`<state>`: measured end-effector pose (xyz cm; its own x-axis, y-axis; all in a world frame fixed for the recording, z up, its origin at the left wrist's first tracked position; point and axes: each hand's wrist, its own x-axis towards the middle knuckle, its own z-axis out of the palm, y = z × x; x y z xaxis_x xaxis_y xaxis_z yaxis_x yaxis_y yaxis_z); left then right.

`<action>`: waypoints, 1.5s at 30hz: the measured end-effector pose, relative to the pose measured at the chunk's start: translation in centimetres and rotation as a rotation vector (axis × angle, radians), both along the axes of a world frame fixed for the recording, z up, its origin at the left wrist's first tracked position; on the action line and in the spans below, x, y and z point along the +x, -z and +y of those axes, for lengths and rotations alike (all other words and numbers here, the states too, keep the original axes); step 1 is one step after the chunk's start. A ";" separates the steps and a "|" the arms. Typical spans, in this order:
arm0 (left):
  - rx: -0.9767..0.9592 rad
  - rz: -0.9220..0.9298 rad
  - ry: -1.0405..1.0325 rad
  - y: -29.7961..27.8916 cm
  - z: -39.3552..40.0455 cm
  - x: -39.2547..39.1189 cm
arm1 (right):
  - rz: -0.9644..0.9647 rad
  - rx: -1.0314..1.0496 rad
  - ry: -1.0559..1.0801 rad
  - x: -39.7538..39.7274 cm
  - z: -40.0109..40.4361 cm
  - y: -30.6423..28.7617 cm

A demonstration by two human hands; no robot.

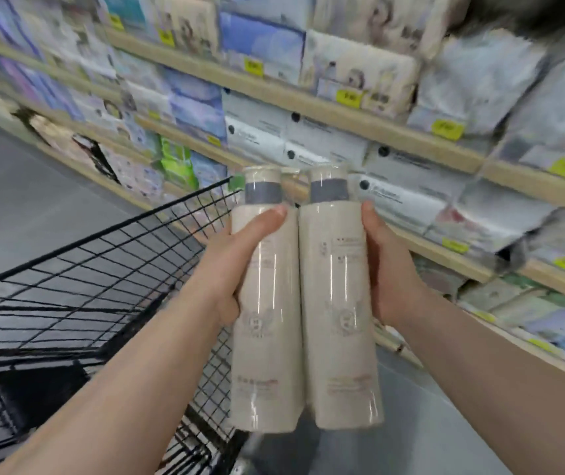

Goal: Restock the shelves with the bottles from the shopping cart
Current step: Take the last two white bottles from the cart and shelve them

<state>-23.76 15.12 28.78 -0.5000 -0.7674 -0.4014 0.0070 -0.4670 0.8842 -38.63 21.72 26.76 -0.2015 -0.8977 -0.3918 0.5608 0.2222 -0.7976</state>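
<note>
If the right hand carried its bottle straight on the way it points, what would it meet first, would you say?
Probably the white packs with black dots on the shelf behind the right bottle that the right hand grips; depth is unclear and the picture is blurred.

- One head-worn wide-angle view, looking forward and down, tilted.
- Very near: both forearms enter from the bottom edge.
- Shelves (343, 111) run across the upper right; shopping cart (85, 286) lies lower left.
</note>
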 end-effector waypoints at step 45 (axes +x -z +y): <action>-0.375 0.345 0.633 -15.2 23.6 -43.1 | 0.773 -0.327 0.813 -34.3 31.4 -16.1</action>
<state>-66.86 38.73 43.93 -0.9329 -0.3505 0.0823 0.1415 -0.1465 0.9790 -72.94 53.10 42.89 -0.8468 -0.4304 0.3125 -0.2162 -0.2584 -0.9415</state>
